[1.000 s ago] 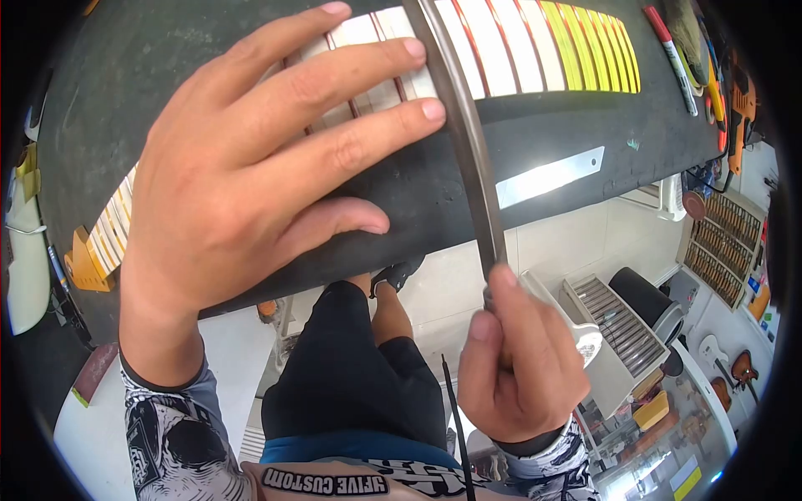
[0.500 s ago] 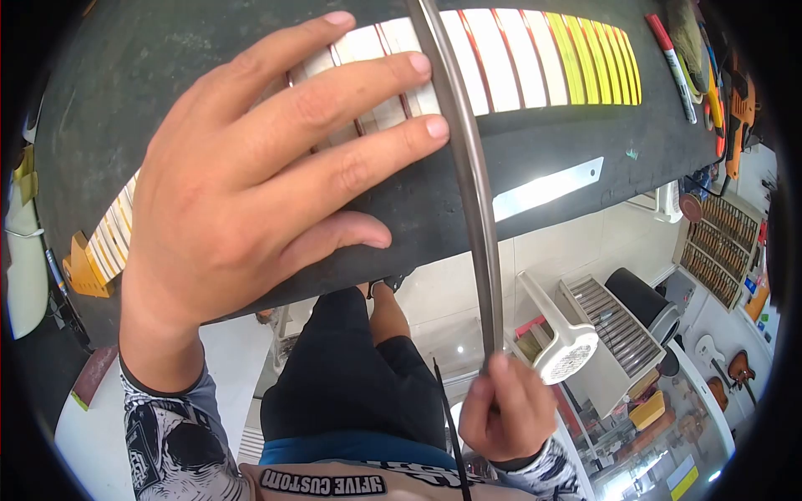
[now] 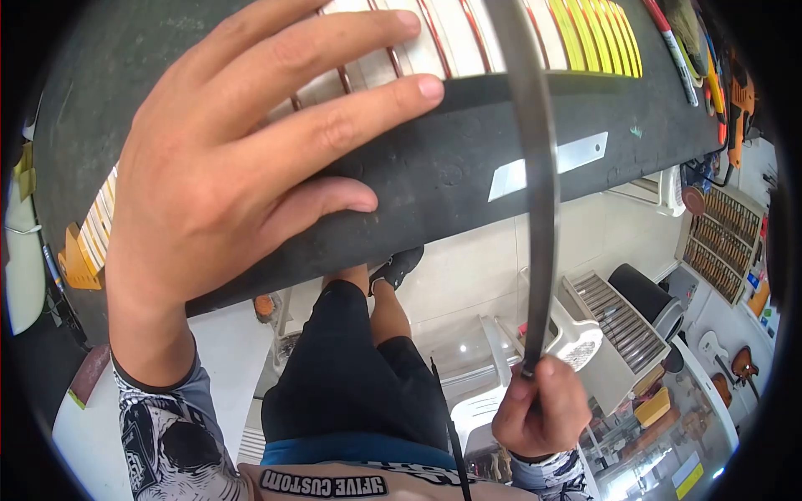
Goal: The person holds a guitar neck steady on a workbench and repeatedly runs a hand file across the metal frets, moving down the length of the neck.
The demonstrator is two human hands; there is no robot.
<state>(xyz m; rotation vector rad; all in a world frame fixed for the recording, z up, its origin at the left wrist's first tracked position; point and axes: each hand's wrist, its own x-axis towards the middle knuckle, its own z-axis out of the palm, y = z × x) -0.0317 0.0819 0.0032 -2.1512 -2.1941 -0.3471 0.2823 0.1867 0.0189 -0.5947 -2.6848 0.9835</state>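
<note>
My left hand (image 3: pixel 242 142) lies with spread fingers over a guitar neck fretboard (image 3: pixel 455 42), whose surface shows pale strips, reddish lines and a yellow section at the right. Pinched at its lower end in my right hand (image 3: pixel 543 405) is a long dark metal bar-like file (image 3: pixel 541 192). It runs up across the fretboard, and its upper part is blurred. Whether it touches the fretboard cannot be told. Past my left wrist, more of the neck's striped surface (image 3: pixel 102 213) shows beside a yellow-orange block (image 3: pixel 83 257).
A shiny metal plate (image 3: pixel 576 159) lies on the dark bench mat (image 3: pixel 418 188). At the right are a red-capped marker (image 3: pixel 672 54) and an orange tool (image 3: pixel 740 113). A tray of metal rods (image 3: pixel 614 321) and a white chair (image 3: pixel 484 413) stand below the bench.
The file and my right hand have shifted rightward along the fretboard. My left hand and the fretboard sit a little higher in view.
</note>
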